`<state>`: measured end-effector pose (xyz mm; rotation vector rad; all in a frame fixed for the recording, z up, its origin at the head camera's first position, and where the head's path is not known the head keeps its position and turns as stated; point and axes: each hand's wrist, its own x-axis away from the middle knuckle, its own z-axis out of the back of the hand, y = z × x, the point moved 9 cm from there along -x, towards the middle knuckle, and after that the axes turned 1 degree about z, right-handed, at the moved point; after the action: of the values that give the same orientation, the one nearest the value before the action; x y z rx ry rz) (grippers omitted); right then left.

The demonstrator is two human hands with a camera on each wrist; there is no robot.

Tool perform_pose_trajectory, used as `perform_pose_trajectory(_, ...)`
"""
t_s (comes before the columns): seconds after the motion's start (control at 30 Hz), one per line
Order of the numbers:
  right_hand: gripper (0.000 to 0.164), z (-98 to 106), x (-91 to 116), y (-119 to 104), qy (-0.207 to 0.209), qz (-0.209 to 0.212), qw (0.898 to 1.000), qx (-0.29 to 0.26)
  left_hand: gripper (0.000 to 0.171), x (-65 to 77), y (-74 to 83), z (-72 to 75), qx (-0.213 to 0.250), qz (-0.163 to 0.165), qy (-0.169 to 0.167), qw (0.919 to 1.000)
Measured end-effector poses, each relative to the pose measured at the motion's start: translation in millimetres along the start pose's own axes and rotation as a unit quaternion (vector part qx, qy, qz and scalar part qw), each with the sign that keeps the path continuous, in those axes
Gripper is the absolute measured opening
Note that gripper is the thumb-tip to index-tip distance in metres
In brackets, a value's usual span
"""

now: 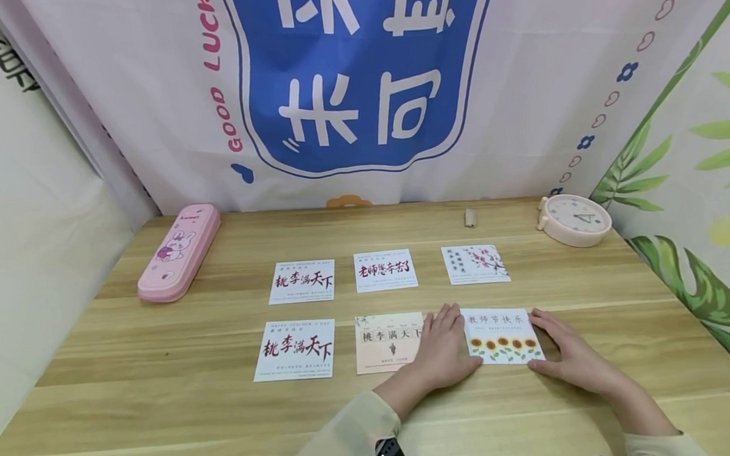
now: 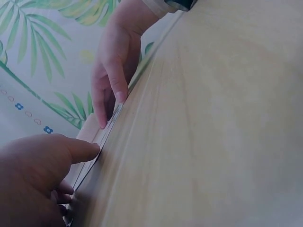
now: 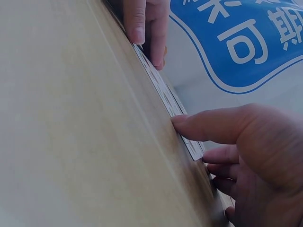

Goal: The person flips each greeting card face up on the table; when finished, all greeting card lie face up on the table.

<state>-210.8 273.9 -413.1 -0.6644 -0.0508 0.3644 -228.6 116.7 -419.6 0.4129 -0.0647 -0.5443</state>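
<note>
A white card with a row of sunflowers [image 1: 506,348] lies on the wooden table between both hands. My left hand [image 1: 440,352] touches its left edge, fingers stretched toward the top corner and thumb by the lower corner. This hand also overlaps the right side of a cream card [image 1: 385,349]. At the card's right edge is my right hand [image 1: 576,358], index finger at the upper corner and thumb at the lower one. In the right wrist view, the right thumb [image 3: 208,124] rests on the near edge of the card [image 3: 158,82]. The left wrist view shows the left thumb [image 2: 84,150] against that edge.
Behind lie three more cards, including one with red blossoms [image 1: 477,264] and one with red writing [image 1: 385,271]. Another card [image 1: 294,351] lies at the front left. A pink pencil case [image 1: 180,253], a small beige block [image 1: 470,218] and a pink clock [image 1: 574,221] stand farther back.
</note>
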Motion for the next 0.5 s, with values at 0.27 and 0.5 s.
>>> perform_pose_trajectory(0.27,0.071,-0.5,-1.1,-1.4,0.005,0.002,1.000,0.002,0.067,0.0,-2.4,3.7,0.046,0.002,0.018,0.9988)
perform_pose_trajectory(0.5,0.073,-1.2,-2.6,-1.0,0.000,-0.002,1.000,-0.001,0.065,1.0,-0.8,6.8,0.059,-0.018,0.029,0.9977)
